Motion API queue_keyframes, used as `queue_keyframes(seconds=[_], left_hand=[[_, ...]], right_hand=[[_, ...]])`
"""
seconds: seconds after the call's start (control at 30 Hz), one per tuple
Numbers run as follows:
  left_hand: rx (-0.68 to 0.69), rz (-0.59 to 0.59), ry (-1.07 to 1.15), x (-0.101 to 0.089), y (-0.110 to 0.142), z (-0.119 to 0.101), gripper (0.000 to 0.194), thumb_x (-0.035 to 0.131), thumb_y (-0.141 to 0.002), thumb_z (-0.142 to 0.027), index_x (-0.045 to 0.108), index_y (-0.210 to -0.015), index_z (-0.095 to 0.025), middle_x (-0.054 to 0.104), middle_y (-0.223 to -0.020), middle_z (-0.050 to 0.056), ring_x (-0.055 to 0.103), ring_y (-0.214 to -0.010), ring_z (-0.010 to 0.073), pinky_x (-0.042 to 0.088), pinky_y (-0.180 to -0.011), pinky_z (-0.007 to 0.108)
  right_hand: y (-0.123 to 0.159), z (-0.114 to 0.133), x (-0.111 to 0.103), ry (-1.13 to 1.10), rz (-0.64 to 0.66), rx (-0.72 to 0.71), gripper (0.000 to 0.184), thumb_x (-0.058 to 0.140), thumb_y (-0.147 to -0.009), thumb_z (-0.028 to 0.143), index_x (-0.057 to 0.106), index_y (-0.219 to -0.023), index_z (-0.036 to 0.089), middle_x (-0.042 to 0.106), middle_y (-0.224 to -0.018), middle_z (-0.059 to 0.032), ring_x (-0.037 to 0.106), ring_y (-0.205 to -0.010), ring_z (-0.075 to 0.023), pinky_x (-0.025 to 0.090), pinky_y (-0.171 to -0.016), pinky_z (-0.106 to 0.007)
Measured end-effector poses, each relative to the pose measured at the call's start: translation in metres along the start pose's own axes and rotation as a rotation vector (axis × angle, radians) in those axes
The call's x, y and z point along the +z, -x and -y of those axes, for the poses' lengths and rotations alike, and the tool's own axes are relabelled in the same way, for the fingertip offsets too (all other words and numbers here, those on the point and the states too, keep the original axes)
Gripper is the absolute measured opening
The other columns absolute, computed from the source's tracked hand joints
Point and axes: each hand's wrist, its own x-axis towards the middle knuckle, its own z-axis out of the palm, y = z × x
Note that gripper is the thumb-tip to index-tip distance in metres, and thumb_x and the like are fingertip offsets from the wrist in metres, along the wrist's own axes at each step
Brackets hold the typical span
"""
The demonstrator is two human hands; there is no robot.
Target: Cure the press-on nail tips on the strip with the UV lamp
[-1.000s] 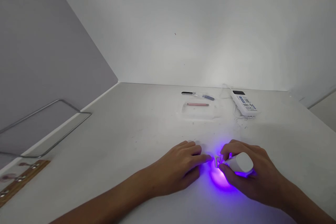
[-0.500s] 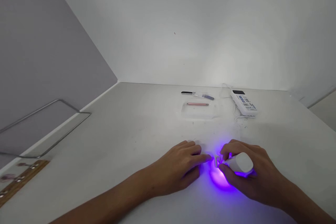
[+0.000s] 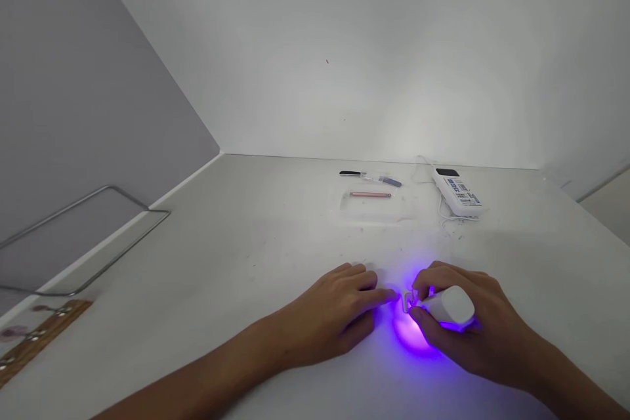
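Observation:
My right hand [image 3: 485, 318] is wrapped round a small white UV lamp [image 3: 457, 305], its violet light glowing on the tabletop below. At the lamp's left side, a small pale piece [image 3: 406, 302] shows partly between my hands; its kind is too small to make out. My left hand [image 3: 347, 308] rests on the table with the index finger stretched toward that piece. The fingertip is at the edge of the violet glow, and whether it touches the piece I cannot tell. Nothing shows in the left hand.
Beyond my hands lie a pink pen-like stick [image 3: 370, 195] on a clear tray [image 3: 374, 215], and slim tools [image 3: 352, 174] with a dark end. A white device [image 3: 457, 192] with a cable is at back right. A metal wire frame [image 3: 123, 252] and wooden strip [image 3: 46, 341] are left.

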Motion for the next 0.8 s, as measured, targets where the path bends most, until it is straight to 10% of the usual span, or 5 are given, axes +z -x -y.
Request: queue_keyframes(seconds=[0.8], left_hand=[[0.003,-0.008,-0.005,0.0018,0.0003,0.0012,0.039,0.045,-0.097,-0.010,0.062,-0.129,-0.023,0.059,-0.086,0.003,0.054,-0.078,0.0207,0.042,-0.075,0.033]], right_hand=[[0.0018,-0.0013,0.0010,-0.011,0.006,0.005,0.010,0.058,-0.094,0.015,0.053,-0.093,0.025,0.068,-0.072,0.0030,0.064,-0.058,-0.0124,0.053,-0.057,-0.024]])
